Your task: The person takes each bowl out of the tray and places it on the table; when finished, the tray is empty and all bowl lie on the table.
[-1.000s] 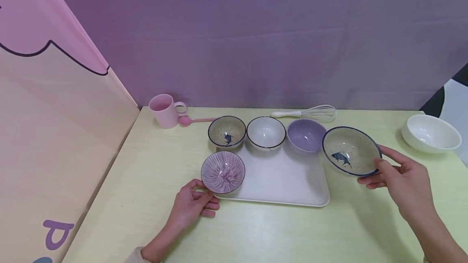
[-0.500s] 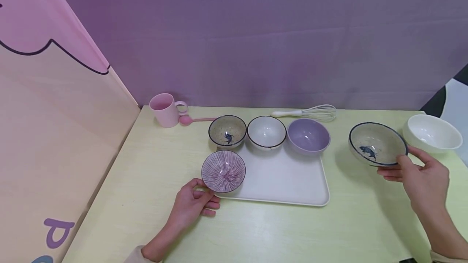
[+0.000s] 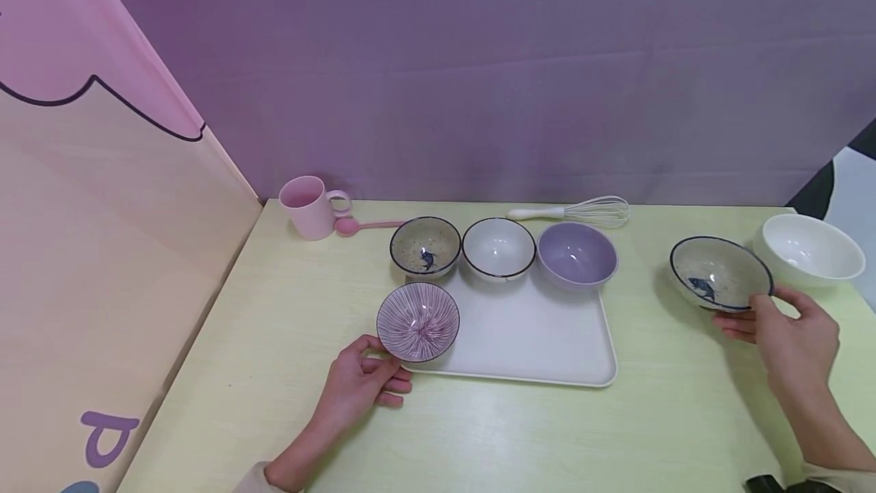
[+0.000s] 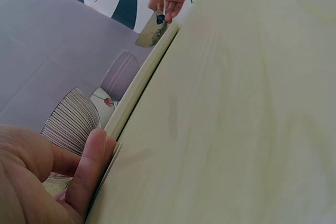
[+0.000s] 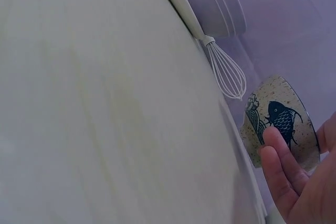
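Note:
My right hand point(image 3: 794, 333) pinches the rim of a beige blue-rimmed fish bowl point(image 3: 725, 272) on the right, thumb at the rim and other fingers beneath. In the right wrist view, a dark fish decorates the bowl's outside point(image 5: 286, 119). A small purple-striped bowl point(image 3: 418, 322) sits at the front left corner of a white tray point(image 3: 534, 333). My left hand point(image 3: 359, 380) holds that striped bowl's lower left side between thumb and index finger. Its remaining fingers point(image 4: 92, 156) reach along the tray's corner.
Along the tray's back stand a smaller fish bowl point(image 3: 424, 248), a white dark-rimmed bowl point(image 3: 498, 248) and a purple bowl point(image 3: 577, 253). Behind lie a pink mug point(image 3: 311, 211), pink spoon point(image 3: 349, 227) and whisk point(image 3: 595, 211). A white bowl point(image 3: 807, 249) stands far right.
My right hand has carried the fish bowl rightward, away from the tray and towards the white bowl, then slightly lower. The left hand and the striped bowl have stayed still.

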Demonstrator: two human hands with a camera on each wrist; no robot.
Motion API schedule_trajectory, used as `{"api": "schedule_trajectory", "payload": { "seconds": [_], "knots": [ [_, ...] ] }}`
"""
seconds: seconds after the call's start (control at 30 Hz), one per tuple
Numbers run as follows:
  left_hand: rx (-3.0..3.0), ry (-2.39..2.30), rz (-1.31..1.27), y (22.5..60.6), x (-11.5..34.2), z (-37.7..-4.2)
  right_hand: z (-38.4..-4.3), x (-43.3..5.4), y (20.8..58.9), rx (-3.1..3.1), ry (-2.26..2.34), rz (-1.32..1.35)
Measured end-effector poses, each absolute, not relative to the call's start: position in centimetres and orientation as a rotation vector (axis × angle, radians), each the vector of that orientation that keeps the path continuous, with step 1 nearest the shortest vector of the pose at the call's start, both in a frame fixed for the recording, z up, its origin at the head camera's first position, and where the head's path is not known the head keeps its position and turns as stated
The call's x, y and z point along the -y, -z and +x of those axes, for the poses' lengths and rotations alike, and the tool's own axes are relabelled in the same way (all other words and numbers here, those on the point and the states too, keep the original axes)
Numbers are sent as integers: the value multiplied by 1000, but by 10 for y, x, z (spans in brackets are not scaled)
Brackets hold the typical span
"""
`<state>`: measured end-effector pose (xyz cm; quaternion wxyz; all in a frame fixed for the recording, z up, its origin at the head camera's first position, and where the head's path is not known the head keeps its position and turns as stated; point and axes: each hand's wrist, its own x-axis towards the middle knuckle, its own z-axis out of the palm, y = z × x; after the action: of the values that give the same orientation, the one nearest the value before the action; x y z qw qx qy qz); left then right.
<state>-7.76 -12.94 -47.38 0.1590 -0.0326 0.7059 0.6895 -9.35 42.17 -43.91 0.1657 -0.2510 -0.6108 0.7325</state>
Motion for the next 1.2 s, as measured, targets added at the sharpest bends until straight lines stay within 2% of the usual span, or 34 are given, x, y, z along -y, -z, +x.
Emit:
{"api": "schedule_trajectory", "payload": {
  "seconds": [0.43, 1.2],
  "knots": [
    [-2023, -1969, -103, 475, 129, -77, -107, -428, 439, 1725, -2083, -827],
    [-2033, -1963, -99, 475, 129, -77, -126, -440, 445, 1443, -2453, -734]
  ]
}}
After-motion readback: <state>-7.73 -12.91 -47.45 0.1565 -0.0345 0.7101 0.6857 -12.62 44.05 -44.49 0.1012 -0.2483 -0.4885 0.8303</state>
